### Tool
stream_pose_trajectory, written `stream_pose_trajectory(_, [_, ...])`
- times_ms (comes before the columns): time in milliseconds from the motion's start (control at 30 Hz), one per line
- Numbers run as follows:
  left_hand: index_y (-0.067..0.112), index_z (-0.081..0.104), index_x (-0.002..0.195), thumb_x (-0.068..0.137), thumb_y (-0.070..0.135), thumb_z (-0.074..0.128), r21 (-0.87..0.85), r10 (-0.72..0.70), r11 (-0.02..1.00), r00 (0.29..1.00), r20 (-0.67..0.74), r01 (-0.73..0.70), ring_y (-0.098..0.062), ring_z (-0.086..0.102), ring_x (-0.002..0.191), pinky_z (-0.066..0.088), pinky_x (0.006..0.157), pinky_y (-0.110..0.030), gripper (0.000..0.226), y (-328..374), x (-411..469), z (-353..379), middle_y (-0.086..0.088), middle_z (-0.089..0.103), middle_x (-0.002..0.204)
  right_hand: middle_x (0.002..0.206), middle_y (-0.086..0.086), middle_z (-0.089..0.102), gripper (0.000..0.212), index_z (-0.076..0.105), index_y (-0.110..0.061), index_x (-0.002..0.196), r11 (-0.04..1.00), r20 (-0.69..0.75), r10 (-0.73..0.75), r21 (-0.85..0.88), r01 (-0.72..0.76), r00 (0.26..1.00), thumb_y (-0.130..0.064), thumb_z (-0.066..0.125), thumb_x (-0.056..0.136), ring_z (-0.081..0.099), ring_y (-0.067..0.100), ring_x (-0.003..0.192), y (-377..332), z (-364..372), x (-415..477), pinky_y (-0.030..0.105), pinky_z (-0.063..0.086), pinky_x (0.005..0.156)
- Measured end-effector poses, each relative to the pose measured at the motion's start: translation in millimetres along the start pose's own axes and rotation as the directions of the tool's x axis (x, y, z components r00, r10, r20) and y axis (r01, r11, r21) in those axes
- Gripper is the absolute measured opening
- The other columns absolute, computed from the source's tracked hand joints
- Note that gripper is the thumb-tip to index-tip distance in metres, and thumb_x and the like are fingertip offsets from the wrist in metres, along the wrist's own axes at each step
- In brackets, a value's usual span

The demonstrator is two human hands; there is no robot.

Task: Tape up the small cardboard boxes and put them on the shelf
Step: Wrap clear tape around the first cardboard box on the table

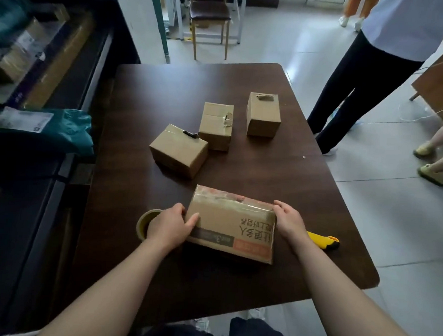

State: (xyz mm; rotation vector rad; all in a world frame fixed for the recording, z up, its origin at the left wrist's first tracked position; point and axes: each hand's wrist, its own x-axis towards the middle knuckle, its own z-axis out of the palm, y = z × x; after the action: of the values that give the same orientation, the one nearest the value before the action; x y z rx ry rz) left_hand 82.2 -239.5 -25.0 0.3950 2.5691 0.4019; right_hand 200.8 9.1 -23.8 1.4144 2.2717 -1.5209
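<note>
— Holding the printed box [232, 224] by both short ends: is that how this step is best done?
— It is judged so. The box is set on the near middle of the bench [244, 80]. The left hand [172, 224] is wrapped on its left end, thumb laid over the printed face, and the right hand [289, 221] is curled over the right end. Each grip is clamped on cardboard, so the flaps can be pressed flush before tape is drawn across.
— Which way is it pointed?
— Its long axis is run left to right, with the right end a little nearer. The printed face is turned up and toward the near edge, its lettering upside down to the wearer. A glossy taped strip is seen along the far upper edge.
— What should be watched?
— The seam should be checked for lifted corners. The box should be steadied by one hand if the tape roll [145, 224], partly hidden just behind the left hand, is taken up. The yellow knife [322, 242] is found just right of the right wrist.
— And farther out?
— The left small box [178, 150] and the middle small box [216, 125] are set close together; the right small box [263, 115] is stood apart. The shelf [99, 61] is ranged along the left.
</note>
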Motion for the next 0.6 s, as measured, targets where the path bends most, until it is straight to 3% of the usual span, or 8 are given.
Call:
stream_pose_trajectory(67, [0.024,0.048,0.107,0.088,0.060,0.050,0.035,0.017,0.999,0.994,-0.110,-0.014,-0.015,0.059,0.086,0.055,0.075,-0.037,0.041,4,-8,5,0.003,0.061,0.099,0.154,0.007,0.035,0.046,0.039,-0.012,0.146,0.972,-0.048,-0.152,-0.191,0.141,0.987,-0.023,0.039,0.102,0.031,0.021,0.141,0,5,-3,0.032,0.027,0.113])
stream_pose_trajectory(100, [0.022,0.049,0.112,0.088,0.057,0.051,0.062,0.072,0.996,0.978,-0.197,-0.061,-0.016,0.057,0.093,0.053,0.081,-0.035,0.042,6,-11,8,0.002,0.059,0.106,0.156,0.007,0.030,0.047,0.036,-0.013,0.148,0.910,-0.061,-0.283,-0.331,0.248,0.957,-0.024,0.038,0.102,0.025,0.020,0.144,2,9,-5,0.034,0.022,0.116])
stream_pose_trajectory(167, [0.020,0.044,0.133,0.093,0.049,0.048,0.133,0.241,0.968,0.930,-0.277,-0.211,-0.018,0.046,0.120,0.041,0.104,-0.035,0.050,16,-14,13,-0.002,0.048,0.133,0.159,0.004,0.021,0.049,0.033,-0.015,0.149,0.713,0.029,-0.533,-0.523,0.467,0.845,-0.026,0.035,0.101,0.015,0.019,0.148,4,20,-8,0.035,0.011,0.120])
stream_pose_trajectory(200, [0.020,0.035,0.145,0.096,0.046,0.043,0.181,0.320,0.942,0.917,-0.239,-0.282,-0.019,0.033,0.136,0.025,0.115,-0.036,0.056,21,-13,15,-0.002,0.035,0.149,0.160,0.001,0.016,0.051,0.030,-0.016,0.151,0.610,0.125,-0.600,-0.567,0.553,0.790,-0.028,0.032,0.101,0.009,0.016,0.149,3,27,-10,0.033,0.005,0.121])
stream_pose_trajectory(267, [0.024,0.009,0.154,0.100,0.046,0.025,0.291,0.417,0.880,0.904,-0.094,-0.376,-0.015,-0.001,0.149,-0.002,0.119,-0.036,0.061,32,-6,17,0.004,0.003,0.162,0.160,-0.003,0.004,0.059,0.017,-0.017,0.153,0.456,0.318,-0.613,-0.605,0.653,0.723,-0.036,0.016,0.098,-0.006,0.010,0.147,-1,41,-13,0.028,-0.009,0.118])
stream_pose_trajectory(367, [0.029,-0.008,0.152,0.087,0.054,-0.008,0.384,0.474,0.805,0.880,0.039,-0.451,-0.010,-0.021,0.145,-0.011,0.118,-0.038,0.070,33,9,22,0.010,-0.015,0.160,0.160,0.003,0.011,0.070,0.017,-0.011,0.152,0.322,0.414,-0.605,-0.654,0.684,0.680,-0.045,0.009,0.091,0.002,0.014,0.147,0,55,-8,0.028,-0.008,0.116])
stream_pose_trajectory(500, [0.033,-0.019,0.148,0.084,0.055,-0.014,0.411,0.450,0.794,0.888,0.097,-0.448,-0.006,-0.028,0.141,-0.013,0.118,-0.042,0.069,25,11,26,0.015,-0.025,0.155,0.159,0.002,0.016,0.065,0.019,-0.012,0.151,0.297,0.397,-0.571,-0.717,0.631,0.719,-0.044,0.013,0.095,0.002,0.015,0.145,16,45,-1,0.034,-0.005,0.116])
stream_pose_trajectory(600, [0.032,-0.022,0.147,0.094,0.053,-0.004,0.420,0.429,0.800,0.898,0.099,-0.429,-0.006,-0.030,0.140,-0.017,0.117,-0.043,0.060,28,9,24,0.016,-0.029,0.153,0.159,-0.002,0.003,0.066,0.008,-0.015,0.151,0.333,0.331,-0.556,-0.752,0.569,0.762,-0.047,0.006,0.094,-0.005,0.013,0.146,24,29,-1,0.035,-0.007,0.116])
